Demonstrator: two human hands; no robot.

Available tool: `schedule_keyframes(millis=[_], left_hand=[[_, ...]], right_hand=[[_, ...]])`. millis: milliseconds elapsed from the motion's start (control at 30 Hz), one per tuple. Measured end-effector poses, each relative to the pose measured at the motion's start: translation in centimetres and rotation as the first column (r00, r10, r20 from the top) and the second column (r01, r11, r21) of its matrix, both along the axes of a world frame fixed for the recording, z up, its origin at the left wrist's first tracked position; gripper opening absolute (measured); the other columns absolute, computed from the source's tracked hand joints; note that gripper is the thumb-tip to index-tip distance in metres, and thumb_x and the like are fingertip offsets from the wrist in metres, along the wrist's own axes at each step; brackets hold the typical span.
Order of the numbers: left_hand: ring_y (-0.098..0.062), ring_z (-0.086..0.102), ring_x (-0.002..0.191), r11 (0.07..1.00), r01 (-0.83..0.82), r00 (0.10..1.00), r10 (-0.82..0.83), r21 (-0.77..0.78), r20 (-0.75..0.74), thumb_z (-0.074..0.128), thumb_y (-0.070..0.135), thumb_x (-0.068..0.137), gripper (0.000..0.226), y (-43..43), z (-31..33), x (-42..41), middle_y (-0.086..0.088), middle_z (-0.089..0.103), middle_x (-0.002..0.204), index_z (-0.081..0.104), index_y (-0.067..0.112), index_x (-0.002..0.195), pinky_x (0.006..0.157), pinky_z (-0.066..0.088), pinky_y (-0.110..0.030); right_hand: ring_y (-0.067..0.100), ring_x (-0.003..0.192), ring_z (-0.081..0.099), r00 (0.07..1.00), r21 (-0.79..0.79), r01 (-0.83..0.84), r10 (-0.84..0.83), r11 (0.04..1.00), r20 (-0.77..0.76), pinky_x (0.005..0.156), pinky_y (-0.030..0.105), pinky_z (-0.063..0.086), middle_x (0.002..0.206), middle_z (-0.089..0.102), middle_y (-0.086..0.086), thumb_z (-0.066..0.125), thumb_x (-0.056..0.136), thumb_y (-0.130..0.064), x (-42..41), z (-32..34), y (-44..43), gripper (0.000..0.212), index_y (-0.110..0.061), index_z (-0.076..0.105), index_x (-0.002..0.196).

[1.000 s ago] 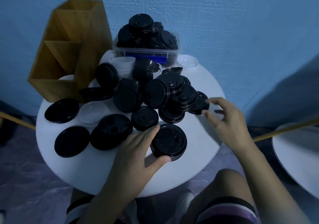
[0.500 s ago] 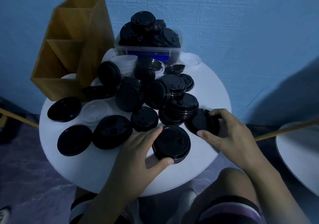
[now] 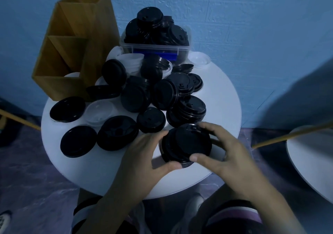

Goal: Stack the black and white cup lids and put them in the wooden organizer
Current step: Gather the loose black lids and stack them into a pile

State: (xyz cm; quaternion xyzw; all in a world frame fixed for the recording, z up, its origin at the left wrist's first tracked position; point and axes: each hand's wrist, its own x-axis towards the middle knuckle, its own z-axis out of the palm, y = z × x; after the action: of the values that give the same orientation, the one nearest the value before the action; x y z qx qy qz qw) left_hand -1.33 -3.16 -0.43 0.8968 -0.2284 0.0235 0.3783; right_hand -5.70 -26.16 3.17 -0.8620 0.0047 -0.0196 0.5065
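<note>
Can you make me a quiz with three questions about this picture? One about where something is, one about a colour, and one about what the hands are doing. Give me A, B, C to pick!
1. Where on the round white table is the wooden organizer?
A. back left
B. front right
C. middle

2. What colour are the lids piled in the clear tub?
A. white
B. red
C. black

3. What are the left hand and right hand doing?
A. lying flat on the table
B. gripping a stack of black lids
C. reaching into the organizer

Answers:
1 A, it stands at the far left edge, by the wall.
2 C, every lid seen in the tub is black.
3 B, both hands curl round the stack at the front.
</note>
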Motion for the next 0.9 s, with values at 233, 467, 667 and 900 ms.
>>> schedule_keyframes(millis=[233,467,667,900], left_hand=[[0.01,0.036,0.136,0.998,0.06,0.998,-0.06,0.009,0.023,0.073,0.069,0.072,0.093,0.3,-0.5,0.2,0.041,0.038,0.144,0.03,0.05,0.151,0.107,0.027,-0.008],[0.006,0.036,0.139,0.997,0.06,0.995,-0.064,0.056,0.071,0.066,0.071,0.078,0.085,0.2,-0.6,0.4,0.042,0.035,0.147,0.038,0.04,0.153,0.111,0.031,-0.021],[0.007,0.035,0.14,0.997,0.069,0.994,-0.073,0.046,0.084,0.066,0.068,0.078,0.087,0.3,-0.6,0.4,0.047,0.029,0.147,0.036,0.039,0.154,0.111,0.028,-0.019],[0.009,0.032,0.141,0.999,0.045,0.998,-0.045,0.002,0.046,0.053,0.066,0.089,0.07,0.2,-0.5,0.5,0.048,0.03,0.146,0.037,0.042,0.152,0.111,0.028,-0.018]], right_hand=[[0.0,0.133,0.039,0.997,-0.25,-0.028,0.045,0.968,0.065,0.107,0.013,0.032,0.134,0.037,-0.029,0.061,0.073,-0.077,0.2,-2.1,2.4,0.097,-0.036,0.033,0.156],[-0.005,0.136,0.034,0.998,-0.264,-0.03,0.044,0.964,0.047,0.106,0.008,0.027,0.136,0.034,-0.035,0.063,0.068,-0.081,0.6,-2.2,2.2,0.096,-0.039,0.04,0.151],[-0.01,0.139,0.033,0.995,-0.172,-0.096,0.096,0.98,-0.006,0.112,0.009,0.026,0.145,0.042,-0.036,0.056,0.068,-0.088,0.7,-2.1,1.1,0.094,-0.046,0.039,0.15],[-0.011,0.128,0.044,0.995,-0.172,-0.101,0.098,0.98,-0.03,0.1,0.004,0.031,0.128,0.052,-0.04,0.065,0.067,-0.081,1.1,-1.9,0.7,0.09,-0.048,0.042,0.147]])
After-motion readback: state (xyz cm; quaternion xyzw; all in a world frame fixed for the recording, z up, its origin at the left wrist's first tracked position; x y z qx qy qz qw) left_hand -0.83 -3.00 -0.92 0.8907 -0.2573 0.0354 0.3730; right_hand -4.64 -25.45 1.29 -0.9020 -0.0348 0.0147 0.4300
